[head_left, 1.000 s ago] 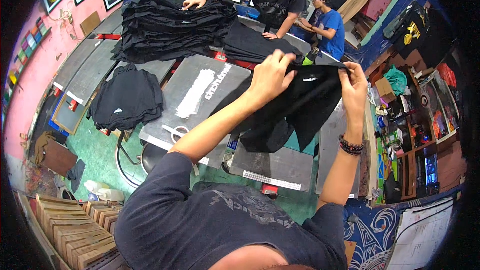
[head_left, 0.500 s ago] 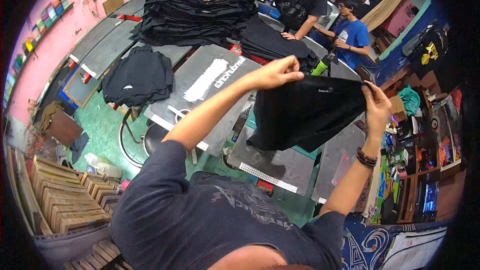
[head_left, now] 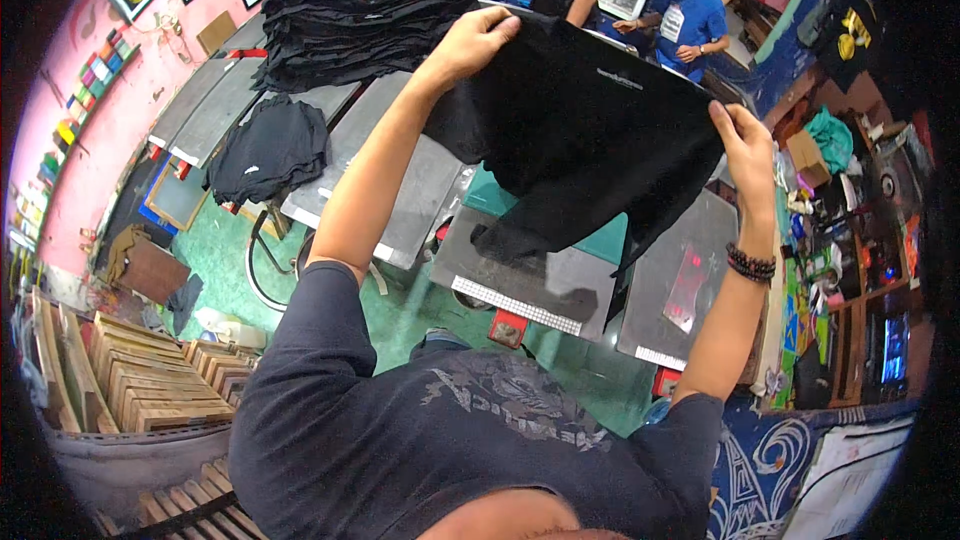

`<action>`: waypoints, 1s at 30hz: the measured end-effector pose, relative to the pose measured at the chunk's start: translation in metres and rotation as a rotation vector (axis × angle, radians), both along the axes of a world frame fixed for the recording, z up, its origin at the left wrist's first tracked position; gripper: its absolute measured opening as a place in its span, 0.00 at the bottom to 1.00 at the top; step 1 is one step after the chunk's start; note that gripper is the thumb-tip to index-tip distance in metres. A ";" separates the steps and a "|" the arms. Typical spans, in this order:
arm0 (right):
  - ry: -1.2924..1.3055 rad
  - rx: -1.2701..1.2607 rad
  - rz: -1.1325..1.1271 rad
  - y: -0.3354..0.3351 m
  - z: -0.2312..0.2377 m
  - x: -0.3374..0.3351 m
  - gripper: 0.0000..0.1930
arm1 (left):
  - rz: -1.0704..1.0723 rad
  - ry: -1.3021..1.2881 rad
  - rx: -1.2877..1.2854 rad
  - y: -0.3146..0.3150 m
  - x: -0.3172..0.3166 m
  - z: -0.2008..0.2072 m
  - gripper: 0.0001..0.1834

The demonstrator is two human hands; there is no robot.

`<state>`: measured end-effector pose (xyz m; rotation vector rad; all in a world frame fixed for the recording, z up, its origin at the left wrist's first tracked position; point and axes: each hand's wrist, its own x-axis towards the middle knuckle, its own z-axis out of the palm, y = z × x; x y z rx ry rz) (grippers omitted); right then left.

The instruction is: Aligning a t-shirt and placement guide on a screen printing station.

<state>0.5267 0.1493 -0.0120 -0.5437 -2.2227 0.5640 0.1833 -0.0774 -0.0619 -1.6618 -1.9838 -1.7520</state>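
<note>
I have both hands, left hand (head_left: 470,40) and right hand (head_left: 738,135), pinching the black shirt (head_left: 590,130) spread (loading step, I judge); next, lowering it squarely onto the grey platen (head_left: 530,285) at 6 o'clock

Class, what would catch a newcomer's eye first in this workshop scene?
A black cotton T-shirt is spread wide in mid-air at the centre, pinched at its top corners by the left hand and the right hand. Behind it, at the upper left, a tall stack of folded black shirts covers a grey metal platen.
</note>
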 end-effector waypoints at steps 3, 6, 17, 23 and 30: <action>0.161 -0.303 0.254 0.001 0.010 0.008 0.16 | 0.191 0.176 -0.121 -0.003 0.029 0.032 0.24; 0.202 -0.220 0.352 -0.006 0.032 0.019 0.15 | 0.334 0.457 -0.198 0.006 0.088 0.056 0.38; 0.150 -0.191 0.466 -0.008 0.011 0.054 0.17 | -0.183 0.347 -0.093 0.047 0.147 0.015 0.18; 0.162 -0.090 0.494 -0.013 0.020 0.080 0.15 | 0.094 0.649 -0.135 0.036 0.178 0.041 0.22; 0.124 -0.195 0.530 -0.031 0.004 0.092 0.15 | 0.095 0.654 -0.153 0.019 0.181 0.022 0.21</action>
